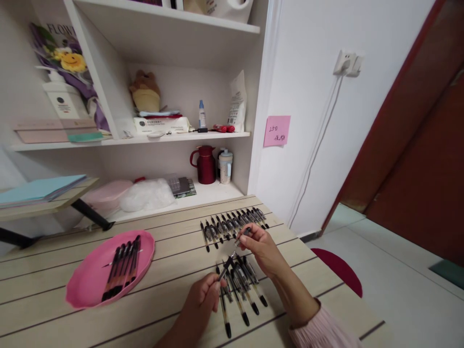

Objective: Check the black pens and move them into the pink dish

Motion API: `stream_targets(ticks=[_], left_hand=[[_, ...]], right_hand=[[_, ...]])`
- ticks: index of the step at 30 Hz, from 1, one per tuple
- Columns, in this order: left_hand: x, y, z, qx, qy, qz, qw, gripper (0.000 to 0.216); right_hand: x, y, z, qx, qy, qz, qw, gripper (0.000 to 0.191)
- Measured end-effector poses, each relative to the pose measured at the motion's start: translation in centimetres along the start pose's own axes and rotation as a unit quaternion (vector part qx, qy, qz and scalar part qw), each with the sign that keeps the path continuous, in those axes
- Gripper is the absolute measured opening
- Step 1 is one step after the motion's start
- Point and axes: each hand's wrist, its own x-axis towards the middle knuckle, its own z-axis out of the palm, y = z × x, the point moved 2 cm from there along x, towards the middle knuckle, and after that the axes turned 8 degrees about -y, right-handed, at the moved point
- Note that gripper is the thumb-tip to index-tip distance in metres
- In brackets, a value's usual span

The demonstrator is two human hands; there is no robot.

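Between finger and thumb, my left hand [203, 296] grips a dark pen part [225, 268] that points up and away from me. My right hand [261, 249] pinches a clear-and-black pen piece [238, 240] just above it. The two pieces are close together; whether they touch is unclear. Under my hands lies a group of pens [241, 292] with clear barrels and black ends, partly covered by my fingers. Farther back, a row of black-and-clear pens [221, 226] lies side by side on the table.
At the left of the striped wooden table [174, 270], a pink plate [81, 285] holds several dark pens [123, 266]. A shelf unit stands behind, with a red jug [206, 165] and a pale cup [225, 167]. A dark red round seat [342, 270] is by the right edge.
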Motion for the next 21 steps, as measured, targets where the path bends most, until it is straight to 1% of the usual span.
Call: stream_targets(ticks=[3, 8, 12, 16, 19, 21], left_hand=[[-0.1, 0.3, 0.0, -0.001, 0.006, 0.006, 1.000, 0.031], [-0.2, 0.6, -0.1, -0.007, 0.006, -0.012, 1.000, 0.029], [-0.2, 0.7, -0.1, -0.009, 0.007, -0.016, 1.000, 0.029], [-0.2, 0.5, -0.1, -0.014, 0.014, -0.017, 1.000, 0.030], [-0.2, 0.4, 0.0, -0.018, 0.018, -0.005, 1.000, 0.030], [-0.2, 0.3, 0.0, -0.016, 0.020, 0.002, 1.000, 0.029]], right_hand=[[-0.1, 0.2, 0.1, -0.010, -0.003, 0.011, 1.000, 0.029], [-0.1, 0.1, -0.2, -0.027, -0.009, 0.017, 0.999, 0.028], [-0.3, 0.4, 0.5, -0.030, -0.053, 0.051, 0.997, 0.030], [-0.5, 1.4, 1.5, -0.048, -0.093, 0.079, 0.991, 0.030], [-0.6, 2.0, 1.9, -0.056, -0.109, 0.092, 0.988, 0.029], [-0.7, 2.0, 2.1, -0.052, -0.108, 0.097, 0.988, 0.028]])
